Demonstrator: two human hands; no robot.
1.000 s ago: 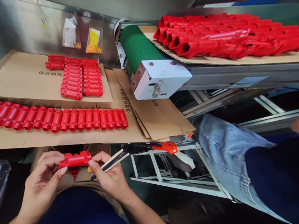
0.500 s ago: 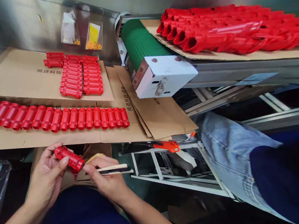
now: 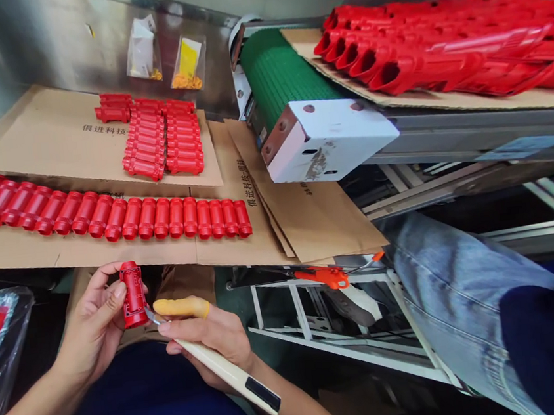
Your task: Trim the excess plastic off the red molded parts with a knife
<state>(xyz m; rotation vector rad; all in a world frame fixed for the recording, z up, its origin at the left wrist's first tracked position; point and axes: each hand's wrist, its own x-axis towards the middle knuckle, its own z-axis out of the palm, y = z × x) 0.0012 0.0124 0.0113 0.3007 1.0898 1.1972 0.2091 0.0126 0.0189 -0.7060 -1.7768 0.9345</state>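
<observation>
My left hand (image 3: 93, 319) grips a red plastic tubular part (image 3: 133, 295) between thumb and fingers, just in front of the table edge. Its moulded, ribbed side faces up. In my right hand (image 3: 215, 333) is a knife (image 3: 224, 368) with a cream handle and a black patch at its end. The short metal blade points left, against or very near the lower right edge of the part; I cannot tell whether it touches. A yellow finger cot (image 3: 181, 307) covers my right index finger. Behind my hands, a long row of similar red parts (image 3: 147, 218) lies on cardboard.
More red parts (image 3: 183, 138) lie on a raised cardboard sheet (image 3: 42, 136). A green conveyor belt (image 3: 287, 74) with a white end bracket (image 3: 329, 139) carries a heap of red parts (image 3: 429, 53). An orange-handled tool (image 3: 324, 276) hangs below the table. A person's jeans-clad leg (image 3: 454, 294) is at right.
The red part has turned from slanted to nearly upright in my left hand. My right hand has swung the knife round so its blade meets the part's edge area. The view has shifted slightly.
</observation>
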